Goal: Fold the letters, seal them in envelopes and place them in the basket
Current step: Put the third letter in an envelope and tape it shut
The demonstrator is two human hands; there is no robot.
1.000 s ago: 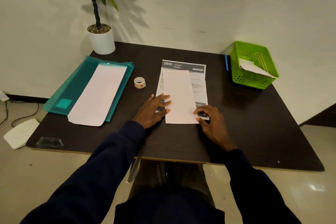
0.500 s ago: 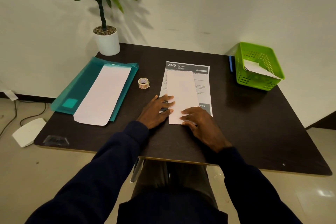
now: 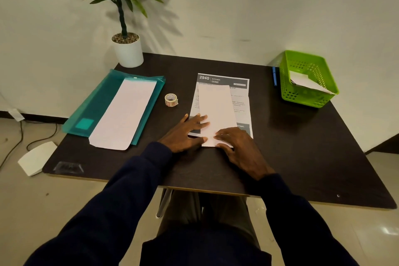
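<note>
Left hand (image 3: 185,134) lies flat, fingers straight, pressing the left edge of the folded letter (image 3: 216,108). Right hand (image 3: 239,149) is flat too, fingers spread on the letter's near end, gripping nothing. I see the dark desk (image 3: 302,147) under everything. Teal folder (image 3: 95,106) sits at the left, with a white envelope (image 3: 123,114) lying on it, flap end toward me. At desk centre is a printed sheet (image 3: 241,84) headed 2940 KITCHEN; the folded letter lies lengthwise on top of it. Green basket (image 3: 311,101) is at the far right corner, with paper (image 3: 306,82) inside, I can't tell what kind. Potted plant (image 3: 128,52) far left. Tape roll (image 3: 171,100) sits between folder and sheet. Blue pen (image 3: 274,75) is just beside the basket.
</note>
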